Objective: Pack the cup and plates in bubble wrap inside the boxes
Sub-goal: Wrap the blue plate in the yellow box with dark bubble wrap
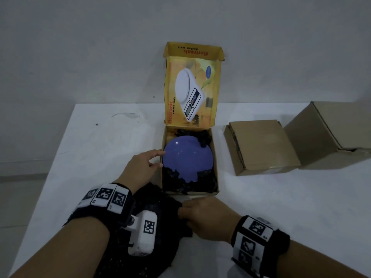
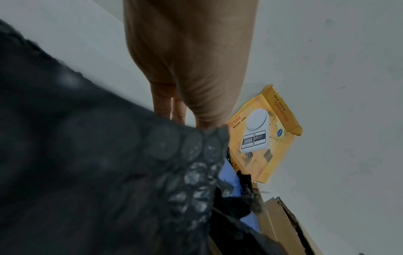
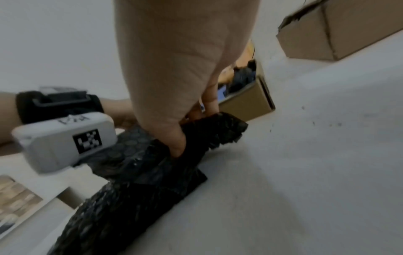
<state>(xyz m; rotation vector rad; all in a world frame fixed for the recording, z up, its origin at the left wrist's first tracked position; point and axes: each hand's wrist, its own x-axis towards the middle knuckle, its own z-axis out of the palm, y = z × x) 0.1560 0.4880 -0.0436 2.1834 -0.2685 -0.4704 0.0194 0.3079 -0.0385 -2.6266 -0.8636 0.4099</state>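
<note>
A blue plate [image 1: 187, 158] lies in the open yellow kitchen-scale box [image 1: 214, 157], resting on black bubble wrap [image 1: 188, 184] that lines it. My left hand [image 1: 140, 167] reaches over the box's left wall, its straight fingers touching the plate's rim. In front of the box a loose sheet of black bubble wrap [image 1: 152, 215] lies on the table under my left wrist. My right hand [image 1: 202, 215] pinches that sheet's edge; in the right wrist view thumb and fingers [image 3: 179, 138] clamp the bunched wrap [image 3: 213, 131]. No cup is in view.
The yellow box's lid [image 1: 190, 87] stands upright at the back. Two plain brown cardboard boxes sit to the right: a flat closed one [image 1: 261, 145] and a taller one [image 1: 329, 133]. The white table [image 1: 281, 207] has bare surface on the right and far left.
</note>
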